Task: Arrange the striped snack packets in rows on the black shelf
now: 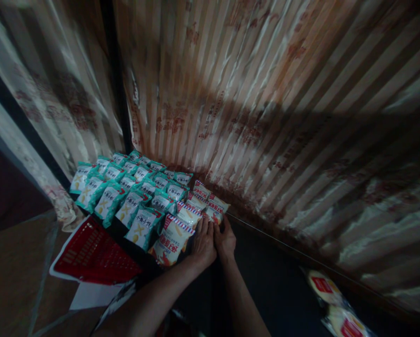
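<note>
Cream-and-red packets (171, 241): forming a smaller group right of the green packets (139, 227), which are already filling several rows. Left hand (205, 242), right hand (226, 239): both are touching the smaller group's right side (whether I'm gripping any, I cannot tell).
</note>
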The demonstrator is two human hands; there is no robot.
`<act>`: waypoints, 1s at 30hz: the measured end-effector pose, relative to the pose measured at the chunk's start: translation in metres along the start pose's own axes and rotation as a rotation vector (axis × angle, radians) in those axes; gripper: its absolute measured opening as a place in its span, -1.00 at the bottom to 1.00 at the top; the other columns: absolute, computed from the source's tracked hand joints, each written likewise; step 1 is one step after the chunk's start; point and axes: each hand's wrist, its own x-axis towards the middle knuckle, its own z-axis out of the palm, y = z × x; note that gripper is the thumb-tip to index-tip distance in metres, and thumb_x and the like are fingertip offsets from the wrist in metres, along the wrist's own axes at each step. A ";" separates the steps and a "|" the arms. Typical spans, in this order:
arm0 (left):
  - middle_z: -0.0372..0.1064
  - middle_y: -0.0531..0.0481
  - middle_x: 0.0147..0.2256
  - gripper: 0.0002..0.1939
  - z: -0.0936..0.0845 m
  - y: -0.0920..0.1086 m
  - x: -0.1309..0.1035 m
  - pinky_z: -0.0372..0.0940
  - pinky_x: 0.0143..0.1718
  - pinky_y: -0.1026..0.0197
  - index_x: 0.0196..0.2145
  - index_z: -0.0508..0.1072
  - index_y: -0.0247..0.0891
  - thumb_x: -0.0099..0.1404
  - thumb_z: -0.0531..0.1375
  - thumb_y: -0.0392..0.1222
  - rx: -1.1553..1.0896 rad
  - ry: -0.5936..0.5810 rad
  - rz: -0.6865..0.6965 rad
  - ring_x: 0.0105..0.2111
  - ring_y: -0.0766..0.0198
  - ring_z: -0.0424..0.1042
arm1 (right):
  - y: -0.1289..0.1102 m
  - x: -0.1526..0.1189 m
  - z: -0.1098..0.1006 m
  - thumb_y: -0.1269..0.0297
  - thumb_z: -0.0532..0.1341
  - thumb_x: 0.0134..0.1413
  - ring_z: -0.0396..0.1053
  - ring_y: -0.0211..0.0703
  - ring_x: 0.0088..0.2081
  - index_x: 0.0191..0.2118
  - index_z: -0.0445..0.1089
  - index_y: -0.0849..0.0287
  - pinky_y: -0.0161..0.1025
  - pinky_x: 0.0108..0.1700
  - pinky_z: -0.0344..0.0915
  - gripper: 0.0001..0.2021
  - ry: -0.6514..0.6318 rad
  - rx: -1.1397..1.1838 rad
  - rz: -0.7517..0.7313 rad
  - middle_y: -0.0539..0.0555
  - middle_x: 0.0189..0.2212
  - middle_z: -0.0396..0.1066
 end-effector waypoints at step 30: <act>0.33 -0.19 0.04 -0.63 -0.010 0.032 -0.106 0.00 0.28 0.08 0.01 0.34 -0.42 0.29 -0.02 -0.31 0.002 -0.088 0.229 0.16 0.20 0.17 | 0.028 -0.126 -0.047 0.29 0.00 -0.04 0.37 -0.10 -0.10 -0.33 0.47 0.21 -0.12 0.02 0.27 -0.69 0.112 0.074 -0.165 0.21 -0.16 0.44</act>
